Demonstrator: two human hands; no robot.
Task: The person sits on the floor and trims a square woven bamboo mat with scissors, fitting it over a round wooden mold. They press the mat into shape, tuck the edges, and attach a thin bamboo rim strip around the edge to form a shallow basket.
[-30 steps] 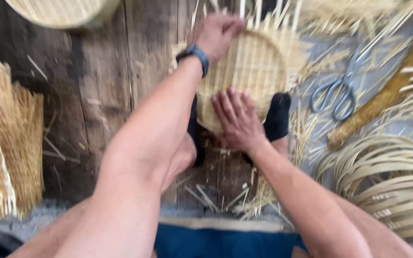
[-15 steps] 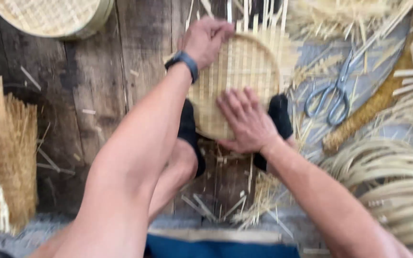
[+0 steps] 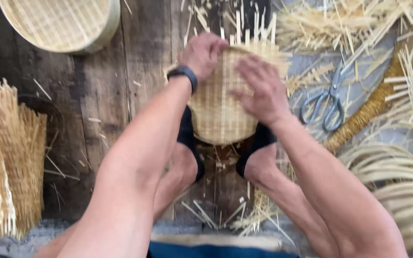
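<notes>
both hands on the woven bamboo tray, which sits on the plank floor pinned between two dark-socked feet. left hand curls over the far rim among loose upright strip ends; right hand presses flat on the weave, fingers spread. tray likely light, springy, edges splintery; best held at the rim. scissors lie just to the right, finished round tray far left.
</notes>
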